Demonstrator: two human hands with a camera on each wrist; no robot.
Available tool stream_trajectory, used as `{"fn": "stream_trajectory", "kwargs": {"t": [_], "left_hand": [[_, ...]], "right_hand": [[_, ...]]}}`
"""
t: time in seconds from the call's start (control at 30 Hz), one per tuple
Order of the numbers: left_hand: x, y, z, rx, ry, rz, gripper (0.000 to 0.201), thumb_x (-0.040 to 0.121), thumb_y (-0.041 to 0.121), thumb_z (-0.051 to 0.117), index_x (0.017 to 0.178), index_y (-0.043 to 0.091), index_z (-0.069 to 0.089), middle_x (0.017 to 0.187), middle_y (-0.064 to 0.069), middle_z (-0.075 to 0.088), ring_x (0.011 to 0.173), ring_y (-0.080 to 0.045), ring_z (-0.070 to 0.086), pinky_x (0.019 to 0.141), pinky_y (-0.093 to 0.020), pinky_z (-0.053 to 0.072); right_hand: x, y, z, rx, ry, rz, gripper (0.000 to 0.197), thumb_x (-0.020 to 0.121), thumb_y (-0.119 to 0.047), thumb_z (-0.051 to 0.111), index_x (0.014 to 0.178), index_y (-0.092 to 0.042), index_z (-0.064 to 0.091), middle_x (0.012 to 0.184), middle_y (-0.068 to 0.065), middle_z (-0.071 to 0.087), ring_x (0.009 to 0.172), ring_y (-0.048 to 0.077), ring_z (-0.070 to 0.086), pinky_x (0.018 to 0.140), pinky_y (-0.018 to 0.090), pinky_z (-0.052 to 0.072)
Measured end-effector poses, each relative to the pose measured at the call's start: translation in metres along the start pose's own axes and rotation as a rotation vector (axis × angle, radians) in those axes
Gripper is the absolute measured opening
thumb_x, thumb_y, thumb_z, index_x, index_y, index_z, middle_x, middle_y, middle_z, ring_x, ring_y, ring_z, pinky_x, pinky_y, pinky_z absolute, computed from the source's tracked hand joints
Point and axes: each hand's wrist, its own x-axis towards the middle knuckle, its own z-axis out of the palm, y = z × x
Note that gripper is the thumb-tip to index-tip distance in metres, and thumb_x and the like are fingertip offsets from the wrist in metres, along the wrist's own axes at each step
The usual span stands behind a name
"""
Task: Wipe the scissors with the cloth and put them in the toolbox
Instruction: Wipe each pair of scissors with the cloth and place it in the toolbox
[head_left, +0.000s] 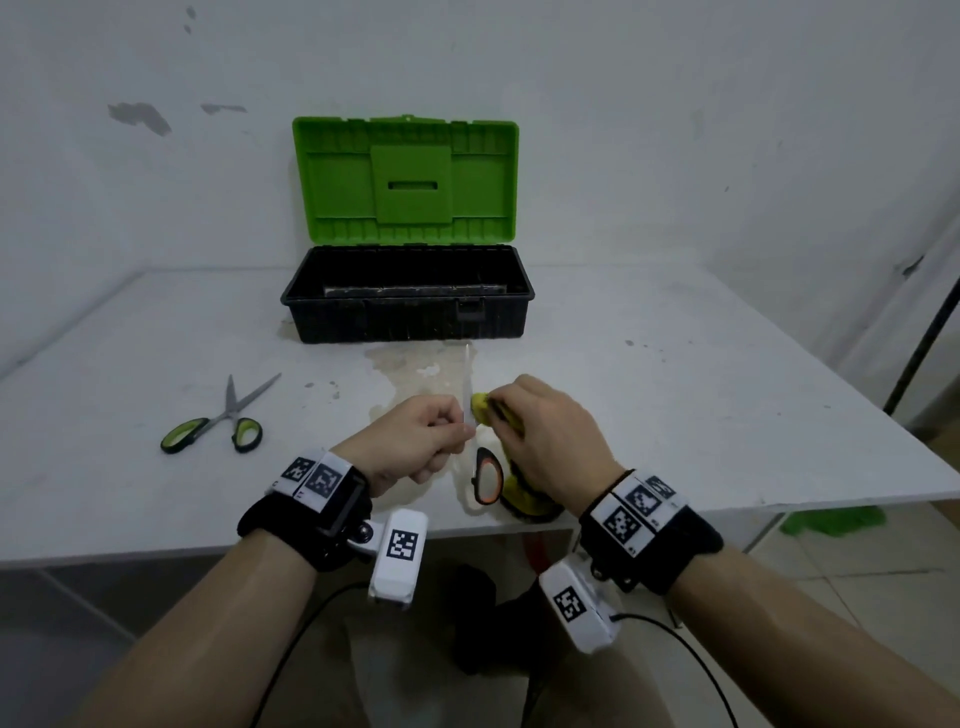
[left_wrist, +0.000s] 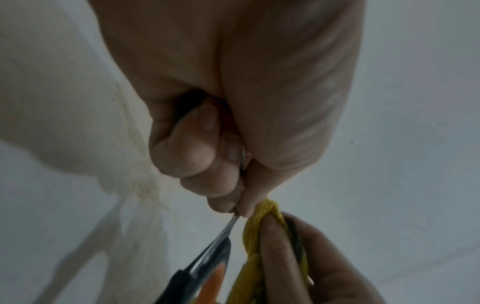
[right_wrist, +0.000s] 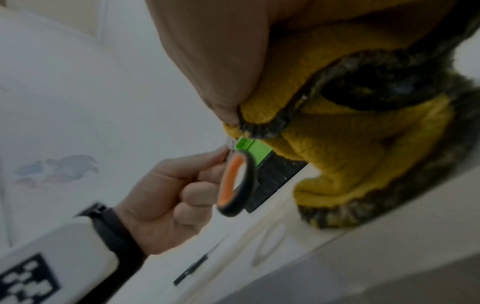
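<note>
My left hand pinches the blades of the orange-handled scissors, tips pointing away toward the toolbox, handles toward me. In the left wrist view the fingers curl round the steel blade. My right hand grips a yellow cloth with a dark edge and holds it against the blade just right of the left fingers. The right wrist view shows the cloth bunched under the thumb and the orange handle loop. The toolbox stands open at the back, green lid up.
A second pair of scissors with green handles lies half open on the white table to the left. A yellowish stain marks the table before the toolbox. A green rag lies on the floor, right. A wall stands behind.
</note>
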Motion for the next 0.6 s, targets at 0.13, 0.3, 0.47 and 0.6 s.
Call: {"fn": "stream_trajectory", "kwargs": {"t": [0.13, 0.3, 0.47, 0.6], "left_hand": [[-0.002, -0.002, -0.006, 0.035, 0.012, -0.010, 0.015, 0.098, 0.013, 0.059, 0.084, 0.009, 0.058, 0.058, 0.001, 0.052, 0.042, -0.008, 0.034, 0.037, -0.018, 0.025], [-0.004, -0.002, -0.017, 0.122, 0.009, -0.038, 0.027, 0.099, 0.016, 0.058, 0.074, 0.007, 0.061, 0.048, 0.008, 0.050, 0.040, -0.006, 0.035, 0.039, -0.019, 0.025], [-0.003, 0.000, -0.019, 0.103, -0.103, -0.055, 0.016, 0.097, 0.012, 0.059, 0.090, 0.001, 0.068, 0.059, 0.000, 0.051, 0.041, -0.008, 0.035, 0.038, -0.018, 0.023], [-0.006, -0.004, -0.017, 0.178, -0.132, -0.039, 0.016, 0.096, 0.014, 0.061, 0.087, 0.005, 0.071, 0.059, 0.002, 0.050, 0.045, -0.009, 0.038, 0.042, -0.020, 0.026]], "right_hand": [[0.006, 0.017, -0.002, -0.022, 0.057, 0.145, 0.021, 0.098, -0.036, 0.053, 0.098, -0.018, 0.064, 0.092, -0.002, 0.059, 0.079, 0.021, 0.059, 0.067, 0.040, 0.052], [0.007, 0.016, -0.016, 0.049, 0.029, 0.017, 0.017, 0.095, -0.033, 0.059, 0.103, -0.020, 0.066, 0.096, -0.004, 0.063, 0.084, 0.018, 0.059, 0.070, 0.034, 0.052], [0.004, -0.002, -0.007, -0.081, -0.096, -0.248, 0.011, 0.090, -0.024, 0.063, 0.100, -0.026, 0.067, 0.095, -0.007, 0.065, 0.087, 0.018, 0.059, 0.062, 0.034, 0.052], [0.004, -0.006, 0.000, -0.135, -0.170, -0.188, 0.013, 0.092, -0.028, 0.060, 0.101, -0.028, 0.070, 0.094, -0.007, 0.064, 0.090, 0.019, 0.059, 0.063, 0.036, 0.052]]}}
